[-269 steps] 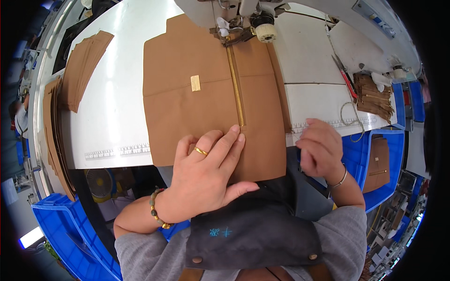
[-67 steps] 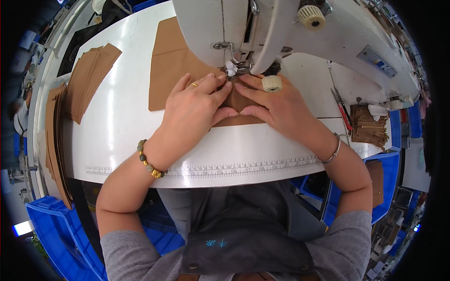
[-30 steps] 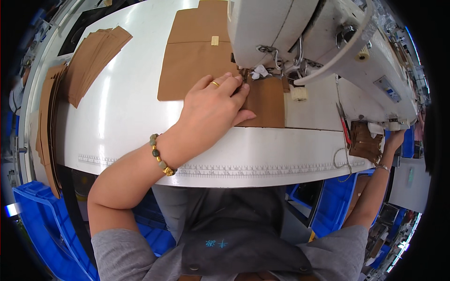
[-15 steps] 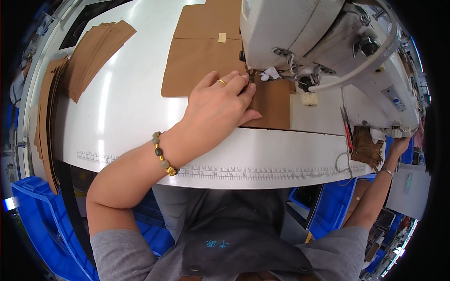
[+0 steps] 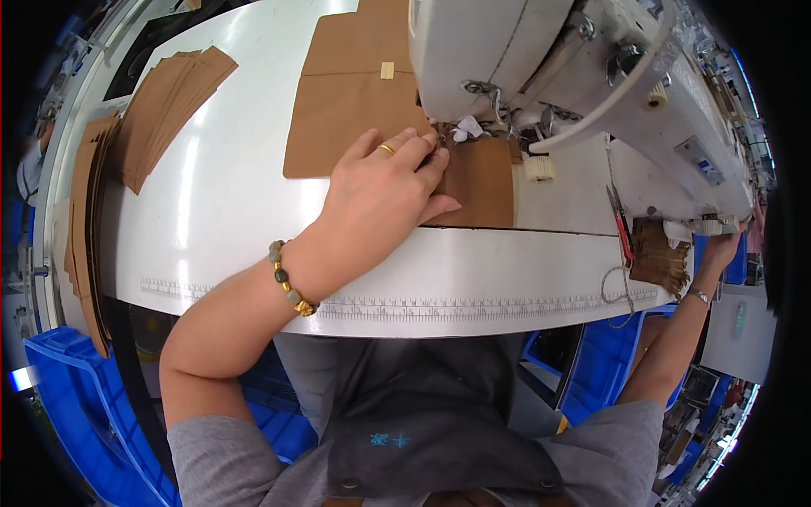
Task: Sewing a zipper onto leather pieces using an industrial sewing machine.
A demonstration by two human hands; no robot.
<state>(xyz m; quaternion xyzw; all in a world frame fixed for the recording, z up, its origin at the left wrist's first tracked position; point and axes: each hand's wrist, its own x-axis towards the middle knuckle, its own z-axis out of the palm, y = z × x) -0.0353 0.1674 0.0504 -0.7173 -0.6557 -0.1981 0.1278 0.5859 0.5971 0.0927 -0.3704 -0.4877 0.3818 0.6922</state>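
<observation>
My left hand (image 5: 380, 182) lies on a brown leather-like panel (image 5: 346, 118) under the sewing machine (image 5: 486, 51). Its fingers are stretched out, slightly bent, the tips right beside the presser-foot area, and its thumb points right. A small pale tab (image 5: 387, 71) sits on the panel near its seam line. The needle is hidden behind fingers and machine head. At the far right, my right hand (image 5: 721, 249) reaches up to the end of the machine, by a knob (image 5: 710, 225); its fingers are mostly hidden behind it.
Fanned brown pieces (image 5: 169, 110) lie on the left of the white table (image 5: 245, 169), beside another brown stack (image 5: 84, 228) at its edge. Red-handled snips (image 5: 623, 228) and small brown pieces (image 5: 657, 255) lie at right. Blue crates (image 5: 84, 397) stand below; a ruler strip (image 5: 422, 308) runs along the front.
The machine, panel and left hand appear slightly farther left in the picture, mostly from a shift of view. The left hand keeps its place on the panel, and the right hand stays at the machine's end.
</observation>
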